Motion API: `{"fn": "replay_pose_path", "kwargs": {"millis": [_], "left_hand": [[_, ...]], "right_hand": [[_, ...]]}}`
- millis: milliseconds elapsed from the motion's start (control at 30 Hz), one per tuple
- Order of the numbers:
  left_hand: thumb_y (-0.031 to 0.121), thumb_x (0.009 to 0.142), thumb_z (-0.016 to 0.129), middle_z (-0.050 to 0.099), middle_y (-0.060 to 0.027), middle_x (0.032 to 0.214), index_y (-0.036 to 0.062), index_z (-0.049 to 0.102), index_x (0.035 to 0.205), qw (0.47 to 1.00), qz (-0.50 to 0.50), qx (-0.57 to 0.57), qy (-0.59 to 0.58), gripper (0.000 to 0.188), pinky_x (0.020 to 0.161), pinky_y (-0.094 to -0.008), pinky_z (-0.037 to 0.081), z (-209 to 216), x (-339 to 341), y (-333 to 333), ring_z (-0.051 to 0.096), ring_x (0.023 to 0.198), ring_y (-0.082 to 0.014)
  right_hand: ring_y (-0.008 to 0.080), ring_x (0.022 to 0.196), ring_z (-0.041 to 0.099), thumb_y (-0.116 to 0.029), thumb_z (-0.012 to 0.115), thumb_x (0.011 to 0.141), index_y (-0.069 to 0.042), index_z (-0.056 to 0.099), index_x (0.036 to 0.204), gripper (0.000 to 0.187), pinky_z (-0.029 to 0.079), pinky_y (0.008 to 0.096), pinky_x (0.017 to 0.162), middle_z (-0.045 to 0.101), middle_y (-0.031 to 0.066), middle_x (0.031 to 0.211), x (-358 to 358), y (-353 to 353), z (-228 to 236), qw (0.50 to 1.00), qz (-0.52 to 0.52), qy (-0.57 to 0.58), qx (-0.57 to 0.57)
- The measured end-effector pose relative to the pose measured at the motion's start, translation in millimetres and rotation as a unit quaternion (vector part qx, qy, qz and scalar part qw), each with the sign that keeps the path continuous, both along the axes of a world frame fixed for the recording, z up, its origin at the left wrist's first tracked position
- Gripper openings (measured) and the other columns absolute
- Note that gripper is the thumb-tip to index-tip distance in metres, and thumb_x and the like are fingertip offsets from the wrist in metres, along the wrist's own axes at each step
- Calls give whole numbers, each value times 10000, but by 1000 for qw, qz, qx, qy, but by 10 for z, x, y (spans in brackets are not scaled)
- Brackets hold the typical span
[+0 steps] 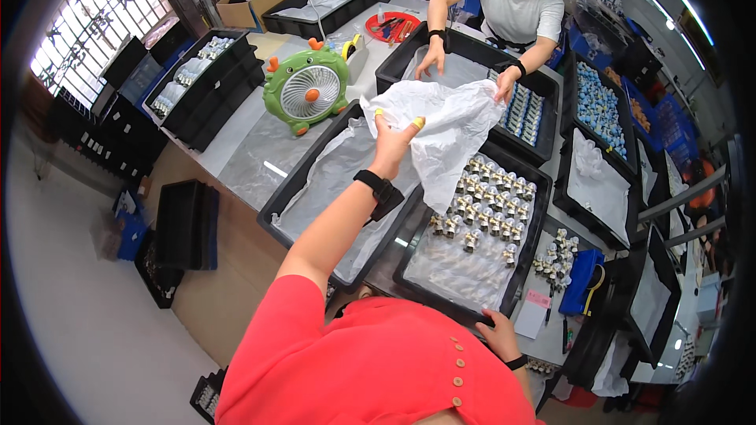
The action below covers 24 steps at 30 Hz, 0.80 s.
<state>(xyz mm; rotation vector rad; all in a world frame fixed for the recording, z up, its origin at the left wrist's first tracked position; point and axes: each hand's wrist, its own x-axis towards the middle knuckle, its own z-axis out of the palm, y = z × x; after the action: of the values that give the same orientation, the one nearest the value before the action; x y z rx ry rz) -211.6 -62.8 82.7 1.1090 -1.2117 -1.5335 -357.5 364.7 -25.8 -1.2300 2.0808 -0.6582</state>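
A crumpled white liner sheet (pixel 449 114) stretches between me and a co-worker standing across the table. My left hand (pixel 392 145), with yellow covers on two fingertips, grips its near left edge. The co-worker's hand (pixel 508 85) holds the far right side, and the other hand hovers over its far edge. Below the sheet's hanging corner sits a black tray (pixel 539 224) with rows of small brass-and-silver metal fittings (pixel 492 205) on a clear liner. At that tray's near right corner my right hand (pixel 498 334) is closed on the rim, its fingers partly hidden.
A lined black tray (pixel 272 216) lies left of the fittings. Beyond it stands a green fan (pixel 307 94). The far tray (pixel 551 122) holds more fittings; another holds blue parts (pixel 598 102). Loose fittings (pixel 557 256), a notepad (pixel 533 315) and a blue bin (pixel 581 279) are at right.
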Motion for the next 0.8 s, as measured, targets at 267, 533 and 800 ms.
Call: {"fn": "replay_pose_path", "kwargs": {"millis": [267, 533, 800], "left_hand": [[212, 691, 767, 311, -155, 1353, 101, -66, 1432, 975, 143, 170, -15, 1121, 995, -483, 311, -1078, 8, -324, 334, 1246, -301], [-100, 746, 561, 563, -160, 1104, -10, 359, 1329, 974, 105, 161, 121, 624, 768, -307, 497, -1669, 236, -432, 607, 886, -237], [-74, 795, 562, 625, -121, 995, -67, 498, 1206, 994, 71, 45, 71, 416, 733, -240, 493, -829, 1120, 24, 616, 827, -148]], "right_hand": [[332, 936, 581, -218, 674, 746, -25, 614, 1061, 374, 458, 390, 827, 629, 153, 1002, 32, 6, -8, 1000, -1, 20, -12], [278, 1042, 563, -160, 677, 758, -17, 499, 1227, 521, 457, 342, 831, 556, 166, 1170, -119, -633, 458, 999, -6, -44, -12], [425, 1324, 217, -178, 769, 665, -76, 196, 1426, 958, 262, 446, 1068, 135, 259, 1457, 406, -2090, 607, 967, 122, 110, -193]]}}
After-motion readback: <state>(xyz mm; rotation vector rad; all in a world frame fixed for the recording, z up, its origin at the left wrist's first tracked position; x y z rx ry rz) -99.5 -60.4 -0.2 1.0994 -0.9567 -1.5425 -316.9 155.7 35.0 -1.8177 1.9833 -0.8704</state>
